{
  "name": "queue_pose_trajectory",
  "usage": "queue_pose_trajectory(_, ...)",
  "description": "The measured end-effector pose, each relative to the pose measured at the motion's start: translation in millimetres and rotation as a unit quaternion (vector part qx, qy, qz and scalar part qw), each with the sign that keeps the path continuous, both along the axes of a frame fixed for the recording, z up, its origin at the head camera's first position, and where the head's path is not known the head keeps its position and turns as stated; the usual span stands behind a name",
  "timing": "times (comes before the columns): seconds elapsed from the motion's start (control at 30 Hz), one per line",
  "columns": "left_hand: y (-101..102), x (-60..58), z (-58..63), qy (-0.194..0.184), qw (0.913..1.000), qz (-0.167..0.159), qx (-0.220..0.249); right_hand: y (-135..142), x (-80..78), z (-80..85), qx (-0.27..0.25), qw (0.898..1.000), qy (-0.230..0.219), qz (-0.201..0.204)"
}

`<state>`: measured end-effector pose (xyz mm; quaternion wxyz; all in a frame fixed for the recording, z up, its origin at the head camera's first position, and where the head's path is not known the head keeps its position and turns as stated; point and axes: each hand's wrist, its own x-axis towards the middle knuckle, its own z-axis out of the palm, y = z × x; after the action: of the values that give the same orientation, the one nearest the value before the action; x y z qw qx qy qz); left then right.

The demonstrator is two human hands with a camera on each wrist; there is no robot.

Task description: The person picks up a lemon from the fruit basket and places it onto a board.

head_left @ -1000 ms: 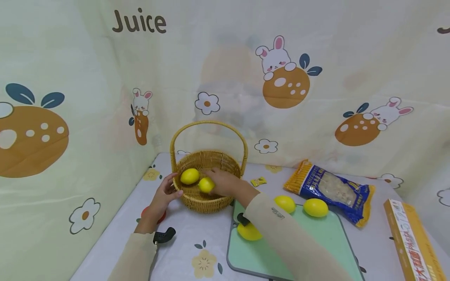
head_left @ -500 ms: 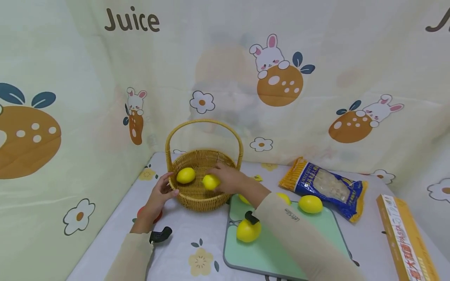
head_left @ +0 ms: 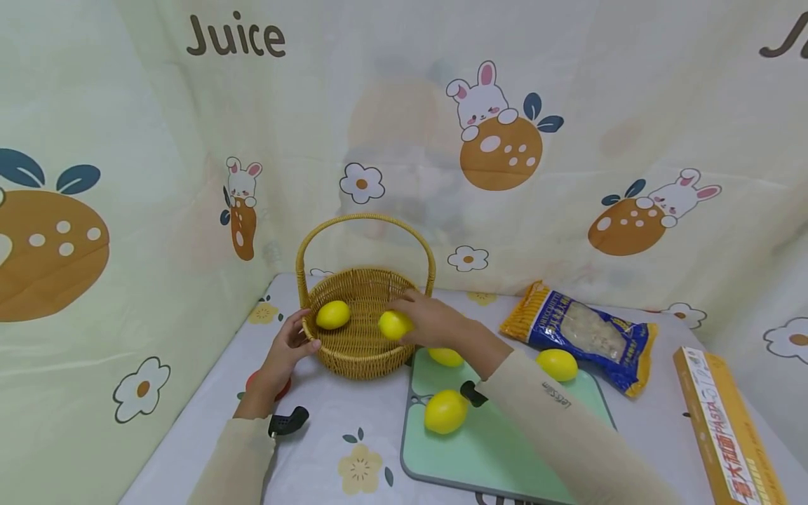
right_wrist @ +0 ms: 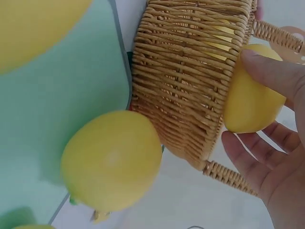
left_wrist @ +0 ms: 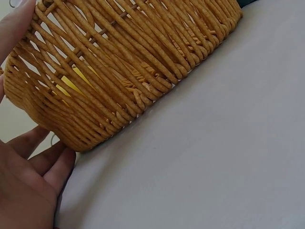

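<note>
My right hand (head_left: 437, 326) pinches a lemon (head_left: 395, 325) between thumb and fingers at the right side of the wicker basket (head_left: 360, 367). In the right wrist view that held lemon (right_wrist: 252, 95) shows right at the basket's rim. Another lemon (head_left: 333, 315) lies inside, against the left wall. My left hand (head_left: 280, 358) grips the basket's left rim, its thumb toward the front; the left wrist view shows its fingers (left_wrist: 47, 160) against the woven side. On the green cutting board (head_left: 492, 452) to the right sit a lemon (head_left: 445, 412) near its left edge, one (head_left: 445, 356) behind it, and one (head_left: 557, 365) farther right.
The basket's tall handle (head_left: 366, 217) arches above its opening. At the back right lies a blue and orange pasta bag (head_left: 587, 333), and a pasta box (head_left: 726, 428) stands at the far right. Something red (head_left: 251, 382) shows partly beneath my left wrist. A printed curtain (head_left: 404, 126) hangs behind.
My right hand has moved rightward with the lemon, from the basket's middle to its right side. The left hand still grips the rim. The head view has shifted slightly.
</note>
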<state>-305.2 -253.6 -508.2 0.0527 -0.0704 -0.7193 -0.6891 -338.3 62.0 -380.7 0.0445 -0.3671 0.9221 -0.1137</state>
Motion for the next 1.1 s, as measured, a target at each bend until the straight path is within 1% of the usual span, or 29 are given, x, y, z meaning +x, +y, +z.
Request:
queue_pose_trajectory(0.13,0.2,0.0,0.2,-0.008,0.9999,0.003,-0.008,8.7,4.9,4.3,-0.015,1.0,0.002,0.002)
queue_pose_trajectory(0.3,1.0,0.4,0.4,-0.018,0.9997,0.007,-0.013,20.3,11.3,7.9,-0.023,1.0,0.016,0.012)
queue_pose_trajectory(0.47,0.7,1.1,0.7,-0.017,0.9997,0.008,-0.014,33.3,18.9,9.6,-0.026,0.999,0.03,0.015)
queue_pose_trajectory(0.67,0.3,-0.1,0.3,-0.019,0.9997,0.005,-0.017,49.7,30.6,11.4,-0.044,0.998,0.034,0.008)
queue_pose_trajectory(0.8,1.4,0.6,2.2,-0.017,0.9997,0.006,-0.018,61.3,38.2,10.5,-0.05,0.998,0.039,0.002)
queue_pose_trajectory(0.93,2.2,1.6,4.5,-0.015,0.9996,0.008,-0.02,71.5,46.4,9.4,-0.046,0.998,0.035,-0.013)
queue_pose_trajectory(1.1,2.0,1.6,3.1,-0.02,0.9996,0.008,-0.018,83.0,56.4,5.7,-0.043,0.998,0.027,-0.035)
